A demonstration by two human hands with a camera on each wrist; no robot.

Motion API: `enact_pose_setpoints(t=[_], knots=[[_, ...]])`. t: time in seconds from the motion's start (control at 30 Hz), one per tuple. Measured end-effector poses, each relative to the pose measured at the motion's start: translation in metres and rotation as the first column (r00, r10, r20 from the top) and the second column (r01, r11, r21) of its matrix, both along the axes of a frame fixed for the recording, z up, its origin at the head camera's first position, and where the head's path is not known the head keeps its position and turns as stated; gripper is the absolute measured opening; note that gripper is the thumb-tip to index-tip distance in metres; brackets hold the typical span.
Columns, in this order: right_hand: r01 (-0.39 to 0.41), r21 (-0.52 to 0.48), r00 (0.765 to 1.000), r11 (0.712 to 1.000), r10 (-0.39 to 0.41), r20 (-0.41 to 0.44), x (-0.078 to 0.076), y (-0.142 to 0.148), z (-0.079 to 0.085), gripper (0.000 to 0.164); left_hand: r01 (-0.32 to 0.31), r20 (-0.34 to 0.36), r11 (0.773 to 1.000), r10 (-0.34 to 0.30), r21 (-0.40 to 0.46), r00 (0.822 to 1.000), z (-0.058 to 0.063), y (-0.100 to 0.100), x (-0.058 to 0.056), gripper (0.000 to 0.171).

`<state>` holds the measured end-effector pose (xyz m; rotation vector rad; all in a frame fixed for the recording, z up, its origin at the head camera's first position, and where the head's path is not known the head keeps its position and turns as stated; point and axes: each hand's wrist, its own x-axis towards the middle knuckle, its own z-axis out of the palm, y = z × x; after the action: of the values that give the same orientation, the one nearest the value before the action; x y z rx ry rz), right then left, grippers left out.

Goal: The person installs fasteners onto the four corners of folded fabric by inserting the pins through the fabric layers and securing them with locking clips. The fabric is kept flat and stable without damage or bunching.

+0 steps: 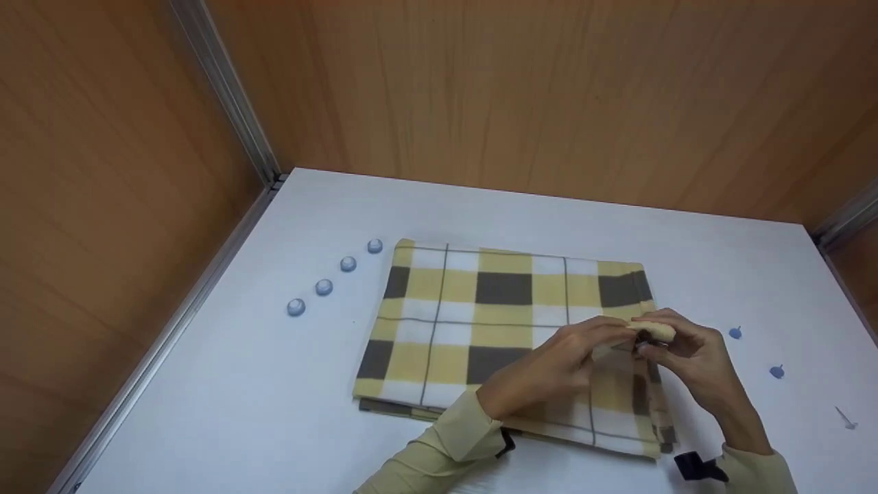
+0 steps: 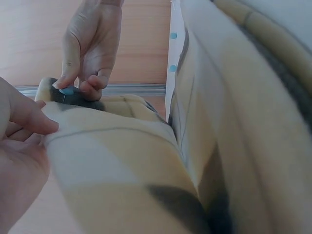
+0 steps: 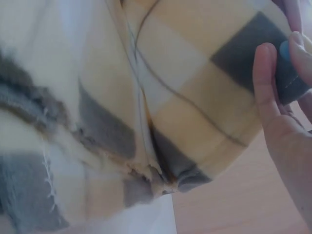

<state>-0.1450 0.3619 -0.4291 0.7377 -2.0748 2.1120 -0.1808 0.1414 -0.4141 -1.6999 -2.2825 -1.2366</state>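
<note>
A folded yellow, white and dark grey checked cloth lies on the table, its right edge lifted between the hands. My left hand pinches that raised edge, thumb and fingers on the fabric in the left wrist view. Close beside it, my right hand pinches a blue-headed pin between thumb and fingers. Its thin needle shows against a dark square of the cloth. In the right wrist view the blue head peeks out beside the thumb, and the needle is hidden.
Several round blue caps form a slanting row left of the cloth. On the right lie three more pins, two point-up and one on its side. Wooden panels wall in the white table at the back and sides.
</note>
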Motion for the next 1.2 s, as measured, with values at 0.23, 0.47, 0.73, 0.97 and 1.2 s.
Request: enact_pose_setpoints(t=[0.23, 0.47, 0.73, 0.97, 1.2], knots=[[0.078, -0.002, 0.997, 0.997, -0.078, -0.013, 0.001, -0.002, -0.005, 0.031, -0.001, -0.012, 1.000, 0.000, -0.017, 1.000, -0.002, 0.000, 0.000, 0.068], [0.200, -0.007, 0.979, 0.980, -0.200, -0.024, -0.001, -0.004, -0.008, 0.022, 0.022, -0.015, 1.000, -0.022, -0.021, 1.000, -0.006, 0.003, 0.000, 0.067], [0.170, -0.079, 0.985, 0.982, -0.172, -0.025, 0.001, -0.003, -0.003, 0.031, -0.031, -0.001, 0.999, 0.031, 0.024, 1.000, -0.006, 0.002, -0.002, 0.069], [0.342, -0.125, 0.933, 0.931, -0.353, -0.074, 0.010, -0.011, 0.004, 0.039, -0.076, -0.023, 0.997, 0.077, 0.019, 0.997, -0.006, 0.002, 0.000, 0.065], [0.450, -0.157, 0.875, 0.879, -0.469, -0.117, 0.017, -0.021, 0.010, 0.023, -0.097, -0.044, 0.995, 0.096, -0.010, 0.994, -0.005, 0.003, 0.003, 0.068]])
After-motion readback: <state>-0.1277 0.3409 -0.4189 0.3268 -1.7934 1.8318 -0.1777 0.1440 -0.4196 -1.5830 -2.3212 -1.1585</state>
